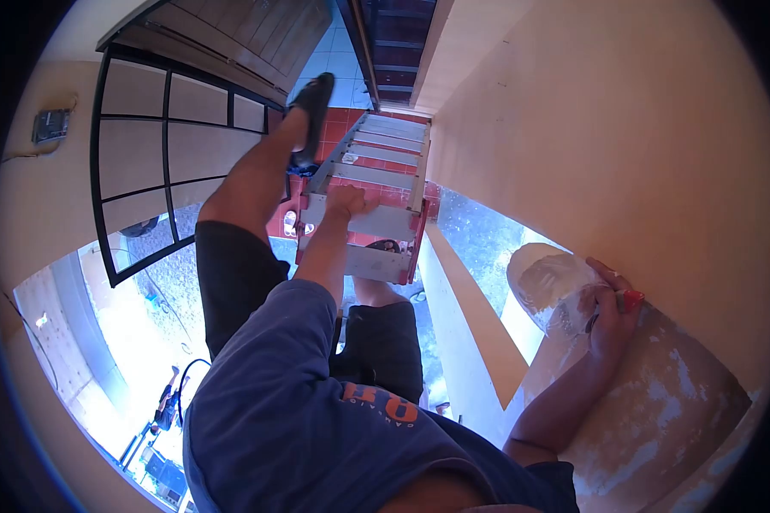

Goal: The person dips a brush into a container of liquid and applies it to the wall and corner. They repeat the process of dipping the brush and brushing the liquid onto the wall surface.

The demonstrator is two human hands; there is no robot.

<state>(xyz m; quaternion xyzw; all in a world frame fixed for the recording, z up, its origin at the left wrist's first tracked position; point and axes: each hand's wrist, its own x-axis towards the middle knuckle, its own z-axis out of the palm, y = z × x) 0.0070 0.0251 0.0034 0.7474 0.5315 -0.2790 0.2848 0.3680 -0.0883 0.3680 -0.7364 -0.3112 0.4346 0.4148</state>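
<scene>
My left hand (348,202) is closed on the upper part of a metal stepladder (385,175) with red corner pieces. At the right, by the wall, my right hand (609,312) is closed around the edge of a rounded whitish container (549,278) with pale, putty-like smears. A small red piece (630,301), perhaps a tool's handle, shows at the same hand; the rest of it is hidden. One of my legs is swung out to the left, its dark shoe (315,103) off the ladder. My other foot, in a dark sandal (385,245), is at the ladder.
A patched, partly scraped wall (659,419) rises close on the right. To the left are a black-framed grille (167,128) and a wooden door (239,34). Red tiles (338,128) lie below, with white footwear (293,224). Another person (164,410) is far below left.
</scene>
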